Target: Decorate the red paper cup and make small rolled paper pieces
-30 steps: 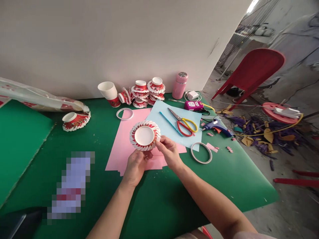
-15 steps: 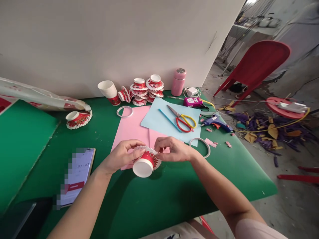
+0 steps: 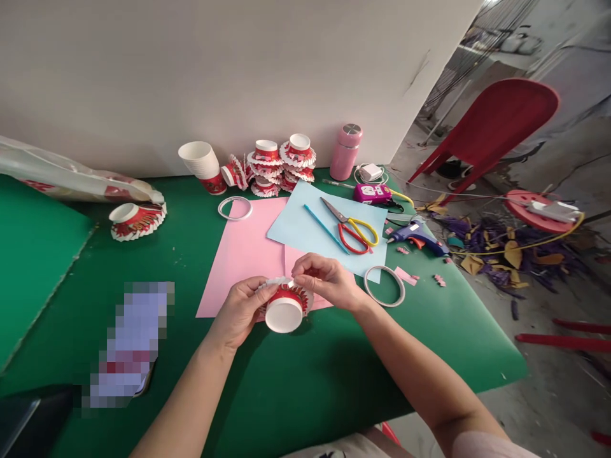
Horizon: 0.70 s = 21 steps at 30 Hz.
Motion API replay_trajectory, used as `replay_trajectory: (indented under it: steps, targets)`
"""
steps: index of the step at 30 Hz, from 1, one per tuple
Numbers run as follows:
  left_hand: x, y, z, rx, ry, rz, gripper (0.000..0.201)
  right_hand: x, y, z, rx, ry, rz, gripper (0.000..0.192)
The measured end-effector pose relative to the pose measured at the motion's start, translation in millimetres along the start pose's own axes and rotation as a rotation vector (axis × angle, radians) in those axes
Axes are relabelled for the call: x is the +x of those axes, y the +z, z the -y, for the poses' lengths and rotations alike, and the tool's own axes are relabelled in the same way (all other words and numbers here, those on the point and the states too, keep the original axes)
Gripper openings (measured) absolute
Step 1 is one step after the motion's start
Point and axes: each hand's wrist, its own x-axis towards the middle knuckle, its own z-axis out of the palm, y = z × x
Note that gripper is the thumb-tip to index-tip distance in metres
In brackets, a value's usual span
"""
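Both hands hold a red-and-white paper cup [image 3: 284,310] whose rim is cut into folded strips, with its white bottom turned toward me. My left hand [image 3: 240,312] grips its left side. My right hand [image 3: 325,280] pinches a folded strip at the top of its rim. The cup hovers over the near edge of a pink paper sheet [image 3: 248,251] on the green table [image 3: 305,375].
A light blue sheet [image 3: 315,232] carries scissors [image 3: 351,230] and a blue pencil [image 3: 326,228]. A tape ring [image 3: 384,285], glue gun [image 3: 416,236], stack of finished cups [image 3: 279,163], plain cups [image 3: 203,164], pink bottle [image 3: 345,152], phone [image 3: 128,343] and red chair [image 3: 491,124] surround.
The cup was flipped from its open mouth facing me to its bottom facing me and lowered toward the table edge. My hands now sit closer together on it.
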Motion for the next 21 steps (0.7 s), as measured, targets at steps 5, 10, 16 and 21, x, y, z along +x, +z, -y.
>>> replay_trajectory:
  steps: [5, 10, 16, 21]
  targets:
    - [-0.5, -11.2, 8.9, 0.04, 0.052, -0.021, 0.026, 5.3, 4.7, -2.2, -0.063, -0.031, 0.082, 0.018]
    - [-3.2, -17.5, 15.6, 0.16, 0.138, 0.021, 0.026, 3.7, 7.2, -0.5, -0.174, -0.009, 0.152, 0.018]
    - [-5.2, -15.9, 17.1, 0.212, 0.142, 0.058, 0.026, -1.3, 11.1, 3.6, -0.294, -0.03, 0.162, 0.015]
    - [-6.5, -16.0, 18.8, 0.213, 0.133, 0.063, 0.027, -1.6, 12.2, 4.8, -0.303, -0.013, 0.146, 0.016]
